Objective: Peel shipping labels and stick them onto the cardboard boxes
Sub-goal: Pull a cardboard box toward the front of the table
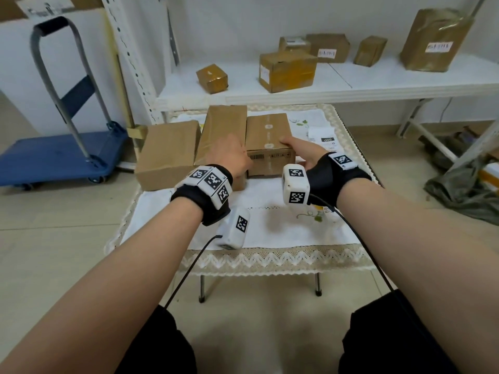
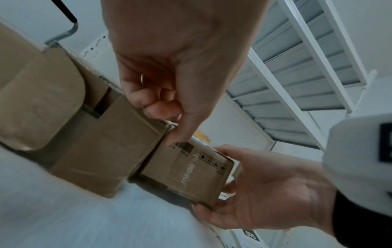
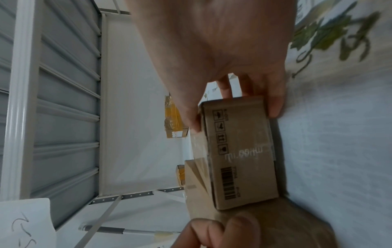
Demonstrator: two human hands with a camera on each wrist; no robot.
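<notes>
Three cardboard boxes stand in a row at the back of the cloth-covered table (image 1: 270,233). The small box (image 1: 268,133) on the right has a barcode on its front face (image 2: 186,174) (image 3: 241,151). My right hand (image 1: 294,147) grips its right end, thumb on top and fingers down the side. My left hand (image 1: 237,155) is at its front left corner, fingers curled at the seam with the taller middle box (image 1: 224,128) and thumb on the front face by the barcode. A white label sheet (image 1: 322,137) lies just right of the small box.
The third box (image 1: 168,153) overhangs the table's left edge. Behind the table, a white shelf (image 1: 351,87) carries several taped parcels. A blue hand trolley (image 1: 59,155) stands to the left, and dark bags (image 1: 459,184) lie on the floor to the right.
</notes>
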